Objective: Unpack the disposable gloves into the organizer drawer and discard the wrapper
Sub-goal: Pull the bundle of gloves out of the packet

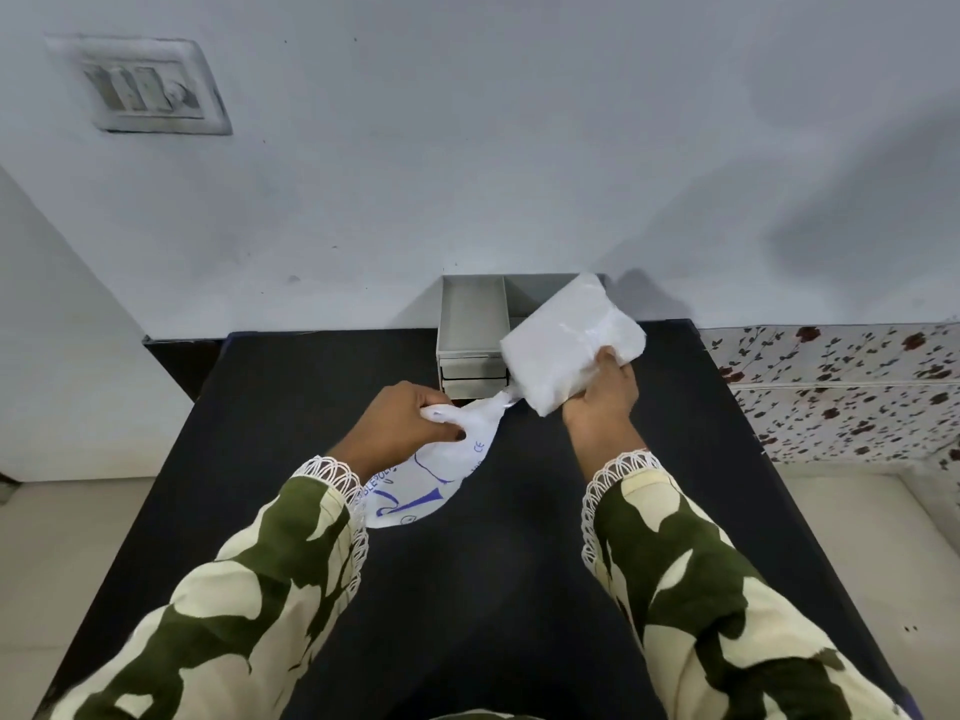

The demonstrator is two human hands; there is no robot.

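The right hand (pixel 602 389) grips the stack of clear disposable gloves (pixel 569 341) just before the grey organizer (pixel 470 324), the left hand (pixel 402 420) clutches the printed wrapper (pixel 431 480); unpacking seems nearly done, so next comes freeing the stack and lowering it into a compartment.

Gloves (pixel 566 337) thin glossy plastic; wrapper (pixel 447 475) printed film; table (pixel 467 563) matt black.

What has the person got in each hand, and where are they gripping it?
The right hand holds the stack of gloves by its near edge. The left hand pinches the printed wrapper at its bunched top.
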